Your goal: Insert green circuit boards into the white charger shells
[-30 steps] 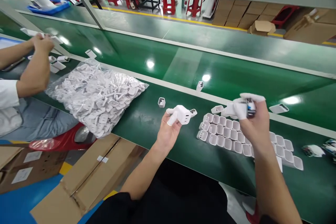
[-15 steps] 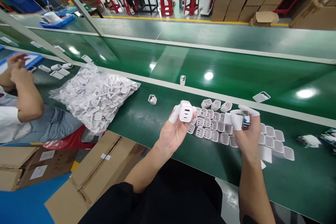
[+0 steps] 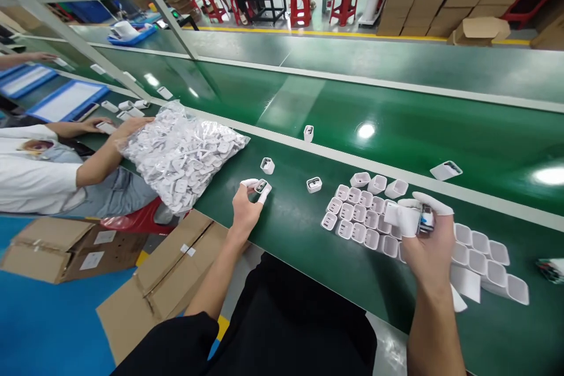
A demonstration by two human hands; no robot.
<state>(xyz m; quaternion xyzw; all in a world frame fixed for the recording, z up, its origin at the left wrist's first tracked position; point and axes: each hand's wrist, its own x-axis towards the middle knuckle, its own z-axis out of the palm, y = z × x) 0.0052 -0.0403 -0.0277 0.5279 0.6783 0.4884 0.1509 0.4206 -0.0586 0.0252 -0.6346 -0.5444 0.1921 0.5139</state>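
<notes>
My left hand [image 3: 247, 205], white covers on its fingertips, grips a white charger housing [image 3: 263, 186] by its sides, low over the green bench. The housing's open end faces up, with dark parts inside. My right hand [image 3: 427, 241] is closed around a small circuit board [image 3: 426, 218] with metal and blue parts. White flaps [image 3: 393, 213] stick out to the left of its covered fingers. Below that hand stand rows of open white housings [image 3: 359, 214], partly hidden by it. Two more filled housings, one nearer [image 3: 314, 184] and one farther [image 3: 267, 165], stand close to my left hand.
A clear bag of white plastic pieces [image 3: 185, 153] lies to the left, touched by a co-worker's hand [image 3: 132, 126]. Housings also rest on the green belt [image 3: 335, 108] beyond the pale rail. Cardboard boxes [image 3: 171, 270] stand below the bench's left edge.
My left hand has moved left and down with the charger housing, turning its open end up. My right hand keeps the circuit board. The co-worker's hands have come to the bag and bench.
</notes>
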